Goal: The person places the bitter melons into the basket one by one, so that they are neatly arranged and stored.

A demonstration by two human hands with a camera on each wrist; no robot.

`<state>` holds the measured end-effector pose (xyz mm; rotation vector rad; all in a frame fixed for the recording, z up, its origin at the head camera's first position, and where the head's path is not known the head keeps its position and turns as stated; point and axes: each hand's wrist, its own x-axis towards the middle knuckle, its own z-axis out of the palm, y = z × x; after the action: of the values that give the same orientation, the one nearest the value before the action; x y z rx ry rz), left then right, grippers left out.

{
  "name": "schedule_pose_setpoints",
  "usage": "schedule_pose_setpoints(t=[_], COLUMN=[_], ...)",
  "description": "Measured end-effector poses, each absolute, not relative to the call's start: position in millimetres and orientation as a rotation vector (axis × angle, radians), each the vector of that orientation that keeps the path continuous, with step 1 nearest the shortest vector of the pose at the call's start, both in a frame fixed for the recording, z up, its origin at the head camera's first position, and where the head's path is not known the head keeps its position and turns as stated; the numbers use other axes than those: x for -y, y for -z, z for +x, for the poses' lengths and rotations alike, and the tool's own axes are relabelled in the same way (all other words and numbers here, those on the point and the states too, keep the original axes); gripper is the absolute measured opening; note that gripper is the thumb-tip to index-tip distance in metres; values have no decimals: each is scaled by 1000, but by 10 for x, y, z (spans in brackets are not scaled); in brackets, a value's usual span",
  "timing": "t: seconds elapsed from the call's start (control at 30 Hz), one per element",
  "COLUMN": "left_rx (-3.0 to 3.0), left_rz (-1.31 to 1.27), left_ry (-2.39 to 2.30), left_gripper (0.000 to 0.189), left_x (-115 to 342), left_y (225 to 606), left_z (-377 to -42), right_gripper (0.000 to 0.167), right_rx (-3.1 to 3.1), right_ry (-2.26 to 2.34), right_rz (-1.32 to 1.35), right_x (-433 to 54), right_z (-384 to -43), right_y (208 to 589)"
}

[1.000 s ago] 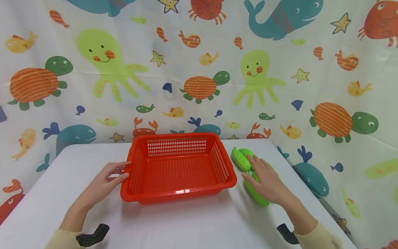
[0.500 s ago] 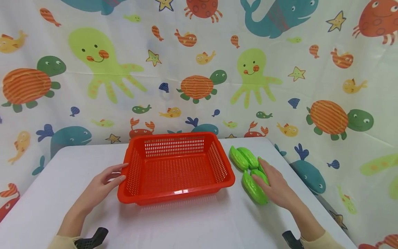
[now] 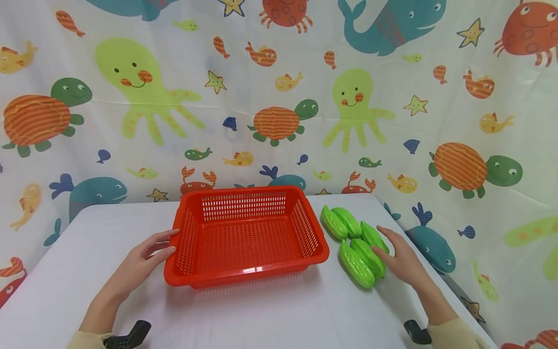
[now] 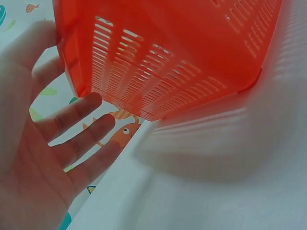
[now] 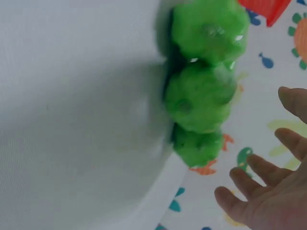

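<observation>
A red plastic basket (image 3: 248, 242) with slotted walls stands on the white table in the head view. My left hand (image 3: 141, 259) is at its left rim, thumb and fingertips against the outside edge. In the left wrist view, the fingers (image 4: 79, 115) are spread and fairly straight beside the basket wall (image 4: 158, 62). Several glossy green bitter melons (image 3: 356, 265) lie in a cluster right of the basket. My right hand (image 3: 403, 259) hovers just right of them, holding nothing. The right wrist view shows its loosely spread fingers (image 5: 268, 170) and the rounded ends of three bitter melons (image 5: 201, 96).
A white table (image 3: 279, 315) extends in front of the basket and to its left. Behind it and to the right hangs a white curtain (image 3: 244, 43) printed with sea animals. Dark wrist straps (image 3: 126, 337) sit at both sleeves.
My right hand has moved right, from over the bitter melons to beside them, uncovering more of the cluster. The left hand stays at the basket rim. The head view has shifted slightly.
</observation>
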<state>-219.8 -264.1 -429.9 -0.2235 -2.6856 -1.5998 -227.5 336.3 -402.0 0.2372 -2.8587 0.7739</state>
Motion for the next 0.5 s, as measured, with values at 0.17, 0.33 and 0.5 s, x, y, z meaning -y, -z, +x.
schedule_pose_setpoints(t=[0.17,0.33,0.5], left_rx=[2682,2684,2678], left_rz=[-222,-210,-204], left_ry=[1605,1616,1636], left_gripper=[63,64,64], left_x=[2647,2647,2637], left_y=[4298,4304,4301], left_z=[-2185,-2173,-2182], right_gripper=[65,66,66], right_rx=[2914,2973,3041], right_ry=[-881,-993,-1018], right_rz=[197,134,77], right_x=[-3490,-3531,-3575], right_z=[-2417,-2534,-2639], right_y=[4130,4188,4225])
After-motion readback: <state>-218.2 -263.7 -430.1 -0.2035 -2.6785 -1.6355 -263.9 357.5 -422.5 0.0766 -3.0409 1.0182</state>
